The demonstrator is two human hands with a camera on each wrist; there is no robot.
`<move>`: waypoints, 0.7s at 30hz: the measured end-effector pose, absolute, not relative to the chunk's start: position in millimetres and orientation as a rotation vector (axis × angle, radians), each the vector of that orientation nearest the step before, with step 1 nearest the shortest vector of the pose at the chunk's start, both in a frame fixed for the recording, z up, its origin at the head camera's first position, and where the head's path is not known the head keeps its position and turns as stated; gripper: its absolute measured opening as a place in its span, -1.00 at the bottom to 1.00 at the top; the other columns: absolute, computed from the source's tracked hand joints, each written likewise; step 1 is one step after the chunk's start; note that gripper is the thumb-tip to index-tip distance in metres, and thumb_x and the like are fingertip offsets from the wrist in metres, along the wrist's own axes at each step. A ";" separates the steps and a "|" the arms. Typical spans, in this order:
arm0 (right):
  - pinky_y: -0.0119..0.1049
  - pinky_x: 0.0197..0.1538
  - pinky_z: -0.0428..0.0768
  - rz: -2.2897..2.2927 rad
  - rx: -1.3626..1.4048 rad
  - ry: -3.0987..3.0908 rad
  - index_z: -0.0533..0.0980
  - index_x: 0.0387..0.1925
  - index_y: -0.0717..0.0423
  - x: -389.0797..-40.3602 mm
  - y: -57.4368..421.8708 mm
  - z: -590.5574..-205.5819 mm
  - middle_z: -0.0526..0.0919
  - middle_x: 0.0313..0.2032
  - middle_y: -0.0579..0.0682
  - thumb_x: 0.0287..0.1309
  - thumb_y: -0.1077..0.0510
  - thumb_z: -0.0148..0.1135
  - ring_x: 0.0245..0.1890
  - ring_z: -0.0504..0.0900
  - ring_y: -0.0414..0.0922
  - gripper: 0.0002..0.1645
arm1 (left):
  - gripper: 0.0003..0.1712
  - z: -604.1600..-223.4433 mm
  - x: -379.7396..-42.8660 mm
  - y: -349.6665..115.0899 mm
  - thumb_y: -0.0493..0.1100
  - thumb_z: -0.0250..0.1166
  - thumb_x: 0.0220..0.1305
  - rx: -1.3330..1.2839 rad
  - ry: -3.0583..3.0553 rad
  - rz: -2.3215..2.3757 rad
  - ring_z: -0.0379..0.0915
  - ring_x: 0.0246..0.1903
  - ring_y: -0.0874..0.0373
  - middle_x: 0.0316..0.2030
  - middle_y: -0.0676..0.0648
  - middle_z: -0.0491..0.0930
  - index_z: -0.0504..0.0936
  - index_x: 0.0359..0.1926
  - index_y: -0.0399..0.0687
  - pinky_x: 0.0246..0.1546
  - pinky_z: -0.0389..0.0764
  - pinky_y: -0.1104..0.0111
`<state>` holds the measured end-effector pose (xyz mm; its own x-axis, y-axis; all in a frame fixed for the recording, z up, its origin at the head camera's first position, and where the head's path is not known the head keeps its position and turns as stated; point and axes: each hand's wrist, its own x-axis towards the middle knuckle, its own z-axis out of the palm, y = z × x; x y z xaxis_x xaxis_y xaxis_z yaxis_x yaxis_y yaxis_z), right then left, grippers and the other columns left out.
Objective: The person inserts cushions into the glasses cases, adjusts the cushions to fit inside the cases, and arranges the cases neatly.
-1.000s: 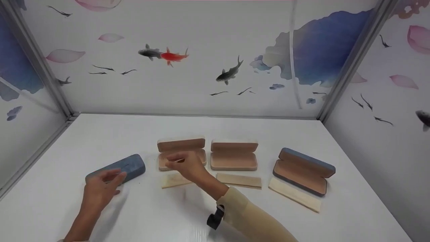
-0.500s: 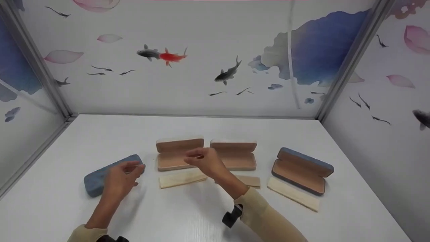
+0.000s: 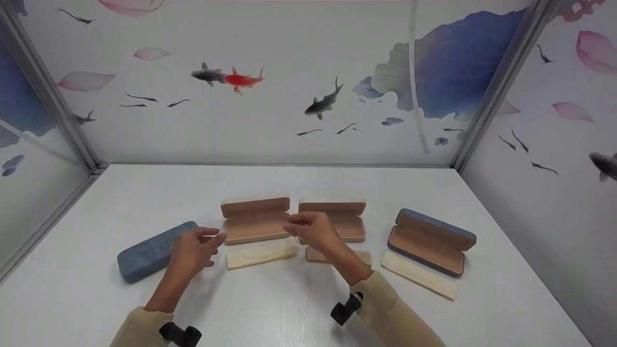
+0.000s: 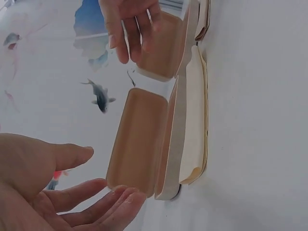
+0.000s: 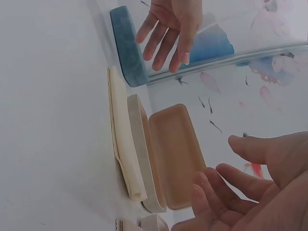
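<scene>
My left hand (image 3: 194,250) hovers over the right end of a closed blue glasses case (image 3: 149,253), fingers relaxed and holding nothing. My right hand (image 3: 317,233) hangs in front of two open glasses cases lined in tan, the left one (image 3: 255,229) and the middle one (image 3: 355,230), partly covering the latter. Its fingers (image 5: 216,197) are loosely spread with nothing between them. A folded cream cloth (image 3: 260,255) lies before the left open case. Before the middle one is a folded beige cloth (image 3: 315,255), partly hidden by the right wrist.
An open blue glasses case (image 3: 434,243) stands at the right, with a folded cream cloth (image 3: 419,275) in front of it. Printed panels enclose the white table (image 3: 270,308) at the back and sides.
Both hands have moved right: the left from the closed blue case's left part to its right end, the right from the left open case toward the middle one. The cases stay put.
</scene>
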<state>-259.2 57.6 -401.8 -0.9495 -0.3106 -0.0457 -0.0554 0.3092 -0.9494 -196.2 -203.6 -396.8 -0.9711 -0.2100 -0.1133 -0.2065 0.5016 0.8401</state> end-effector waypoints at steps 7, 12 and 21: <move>-0.17 -0.09 0.70 -1.637 -0.282 2.380 0.60 0.10 0.30 -262.0 61.7 -412.0 0.75 -0.08 0.14 0.30 0.09 0.32 -0.12 0.72 -0.02 -0.55 | -0.47 -408.8 -204.8 -196.4 -0.04 0.24 0.42 0.393 -2.773 -1.478 0.68 -0.20 -0.08 0.04 -0.42 0.63 0.54 0.20 -0.37 -0.40 0.67 0.33; -0.20 -0.08 0.70 -1.619 -0.243 2.362 0.61 0.07 0.30 -262.4 63.3 -420.5 0.74 -0.09 0.14 0.28 0.08 0.34 -0.14 0.72 -0.03 -0.56 | -0.47 -417.1 -209.4 -192.6 -0.06 0.22 0.43 0.455 -2.792 -1.541 0.64 -0.07 -0.11 0.08 -0.45 0.59 0.52 0.21 -0.40 -0.24 0.74 0.21; -0.18 -0.08 0.72 -1.515 -0.216 2.387 0.52 0.21 0.33 -261.2 61.0 -423.3 0.70 0.03 0.20 0.26 0.07 0.36 -0.07 0.75 0.00 -0.41 | -0.49 -424.2 -216.4 -190.1 -0.10 0.23 0.40 0.490 -2.806 -1.556 0.60 0.04 -0.15 0.14 -0.45 0.56 0.51 0.20 -0.41 -0.22 0.73 0.21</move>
<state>-261.2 61.0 -423.3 -0.9421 -0.2864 -0.1744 0.0359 0.4311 -0.9016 -216.4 -190.1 -424.2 -0.9490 -0.2106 -0.2344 -0.3104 0.4959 0.8110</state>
